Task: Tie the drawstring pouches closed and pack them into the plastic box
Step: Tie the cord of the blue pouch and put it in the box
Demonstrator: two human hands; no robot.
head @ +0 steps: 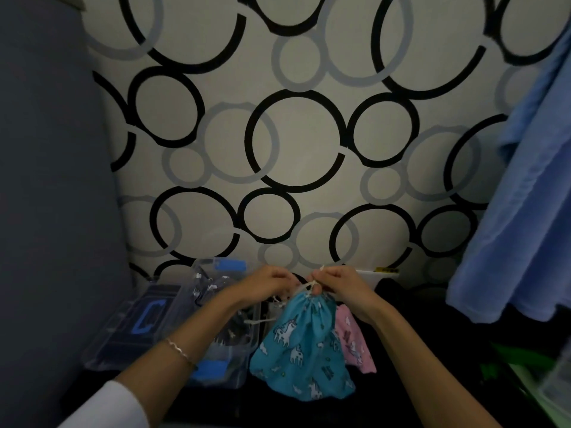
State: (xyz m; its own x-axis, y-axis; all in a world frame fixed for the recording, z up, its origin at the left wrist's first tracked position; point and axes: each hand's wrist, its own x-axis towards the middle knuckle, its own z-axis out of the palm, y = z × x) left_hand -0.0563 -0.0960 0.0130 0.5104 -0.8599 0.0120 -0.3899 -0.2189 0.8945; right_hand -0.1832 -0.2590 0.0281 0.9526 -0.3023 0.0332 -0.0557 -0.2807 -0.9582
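Note:
A teal unicorn-print pouch [304,344] hangs in front of me with its mouth gathered. My left hand [268,283] and my right hand [340,284] both pinch its white drawstring [310,285] just above the gathered top. A pink unicorn pouch [353,339] lies behind it to the right. The clear plastic box [238,362] with blue latches stands at the left, under my left forearm, and holds a dark unicorn-print pouch [213,288]. Another white cord [262,320] trails over the box's right rim.
The box's clear lid [136,325] with a blue handle lies left of the box. Blue cloth [525,211] hangs at the right. A green item [522,366] sits at the lower right. A circle-patterned wall [296,143] rises behind, with a dark surface below.

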